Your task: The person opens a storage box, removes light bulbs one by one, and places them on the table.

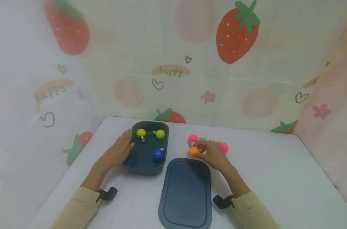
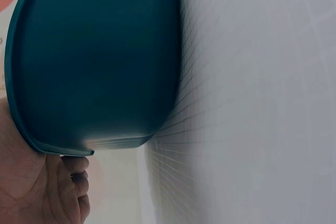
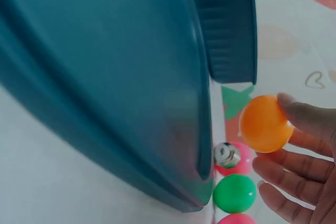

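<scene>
My right hand pinches an orange light bulb between thumb and fingers, its metal base pointing away in the head view. Beside that hand lie a pink bulb, a green bulb and another pink bulb; others are partly hidden behind the hand. My left hand rests with extended fingers along the left rim of a dark blue box. Inside the box are a yellow bulb, a second yellow bulb and a blue bulb.
The box's flat dark blue lid lies on the white table, right of the box and nearer to me. A strawberry-printed curtain stands behind the table and along both sides.
</scene>
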Motion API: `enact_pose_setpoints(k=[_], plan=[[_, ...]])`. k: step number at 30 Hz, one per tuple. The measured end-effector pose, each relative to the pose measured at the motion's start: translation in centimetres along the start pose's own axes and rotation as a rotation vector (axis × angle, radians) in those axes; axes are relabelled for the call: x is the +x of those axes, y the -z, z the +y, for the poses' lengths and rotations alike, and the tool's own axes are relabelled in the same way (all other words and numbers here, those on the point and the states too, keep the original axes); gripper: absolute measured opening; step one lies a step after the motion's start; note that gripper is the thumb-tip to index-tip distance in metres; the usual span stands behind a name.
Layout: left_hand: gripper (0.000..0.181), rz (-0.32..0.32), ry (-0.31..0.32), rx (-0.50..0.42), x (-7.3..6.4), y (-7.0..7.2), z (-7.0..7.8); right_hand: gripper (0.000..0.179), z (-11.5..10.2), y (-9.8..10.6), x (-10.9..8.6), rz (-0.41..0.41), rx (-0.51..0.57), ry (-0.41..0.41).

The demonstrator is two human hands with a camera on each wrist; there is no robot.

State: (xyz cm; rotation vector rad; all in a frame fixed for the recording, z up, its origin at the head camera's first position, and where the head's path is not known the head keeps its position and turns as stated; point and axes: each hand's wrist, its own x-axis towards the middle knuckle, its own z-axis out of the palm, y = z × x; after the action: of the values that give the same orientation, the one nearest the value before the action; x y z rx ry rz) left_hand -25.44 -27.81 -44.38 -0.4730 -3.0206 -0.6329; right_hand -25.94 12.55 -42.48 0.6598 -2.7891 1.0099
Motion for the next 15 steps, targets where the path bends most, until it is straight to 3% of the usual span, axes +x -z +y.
enact_pose_setpoints(k=[15], plan=[[0.064, -0.011, -0.003, -0.009, -0.09, 0.16, 0.00, 0.038, 0.62, -0.40, 0.09, -0.008, -0.086, -0.088]])
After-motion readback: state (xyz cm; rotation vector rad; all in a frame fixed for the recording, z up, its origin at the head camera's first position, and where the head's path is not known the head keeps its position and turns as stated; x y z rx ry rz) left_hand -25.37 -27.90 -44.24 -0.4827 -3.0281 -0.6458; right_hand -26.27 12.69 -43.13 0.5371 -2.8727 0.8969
